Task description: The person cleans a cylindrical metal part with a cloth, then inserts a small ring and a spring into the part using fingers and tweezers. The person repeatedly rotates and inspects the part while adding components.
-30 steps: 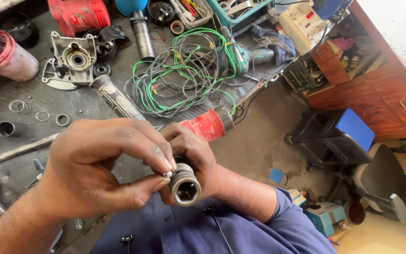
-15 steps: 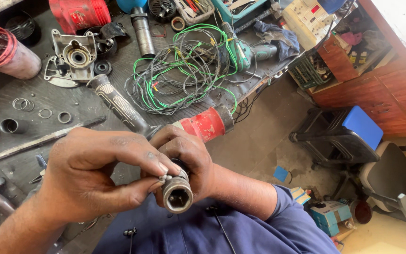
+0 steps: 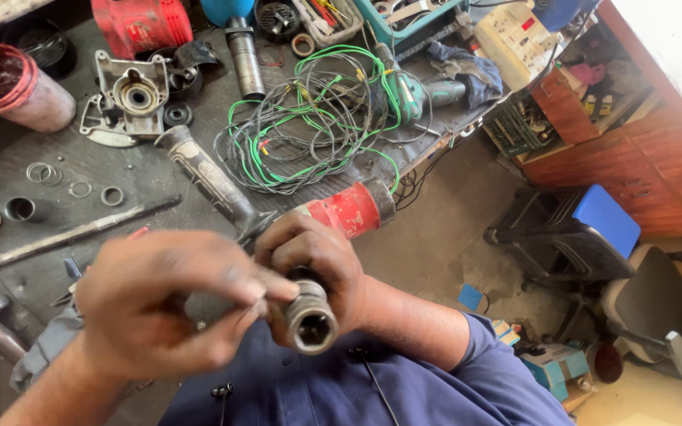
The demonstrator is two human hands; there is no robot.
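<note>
My right hand [image 3: 317,260] is wrapped around a grey metal cylinder [image 3: 309,319], a hollow sleeve whose open end faces the camera. My left hand [image 3: 167,304] is beside it on the left, blurred, with thumb and fingertips pinched together against the sleeve's rim. Whether those fingers pinch a small part cannot be made out. Both hands are raised above the front edge of a dirty workbench [image 3: 120,173], over my blue work clothes [image 3: 341,386].
On the bench lie a red power tool body [image 3: 349,209] with a black handle [image 3: 207,177], a tangle of green and grey wires [image 3: 309,126], a grey gear housing [image 3: 128,99], loose rings [image 3: 73,181], a long metal rod [image 3: 65,237] and a red tub [image 3: 9,87]. A blue stool [image 3: 586,229] stands on the floor.
Both hands with the sleeve have drifted slightly lower and to the right. The left hand's fingers have moved at the sleeve's rim and are now blurred.
</note>
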